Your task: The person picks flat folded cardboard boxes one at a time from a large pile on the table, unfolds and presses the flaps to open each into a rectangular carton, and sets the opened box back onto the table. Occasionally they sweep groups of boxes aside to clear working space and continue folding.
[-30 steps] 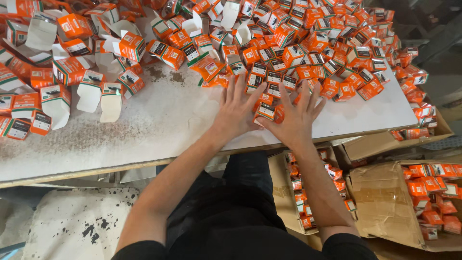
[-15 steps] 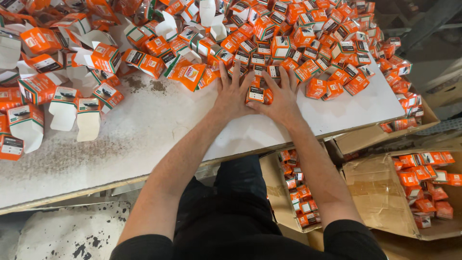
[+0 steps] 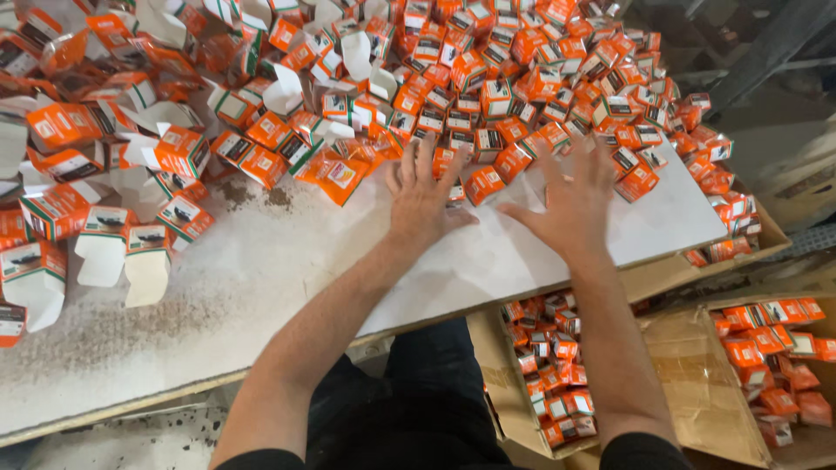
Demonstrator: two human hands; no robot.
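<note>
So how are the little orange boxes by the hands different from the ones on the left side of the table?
The closed boxes near the left hand and right hand are shut and packed close together. The open boxes on the left have white flaps sticking out and lie more spread apart. Both kinds are small, orange and white, on the same white table.

Inventory, as showing:

- Hands: two, a left hand (image 3: 424, 193) and a right hand (image 3: 570, 202), both lying spread near the desk's front edge.
- Desk (image 3: 261, 287): one, white, carrying the stock.
- Small orange-and-white boxes (image 3: 488, 96): too many to count, well over a hundred, heaping toward the desk's far edge and right corner.
- Cardboard cartons: two sitting below the front edge, a nearer carton (image 3: 488, 365) and a right-hand carton (image 3: 688, 374), each holding dozens more.
</note>
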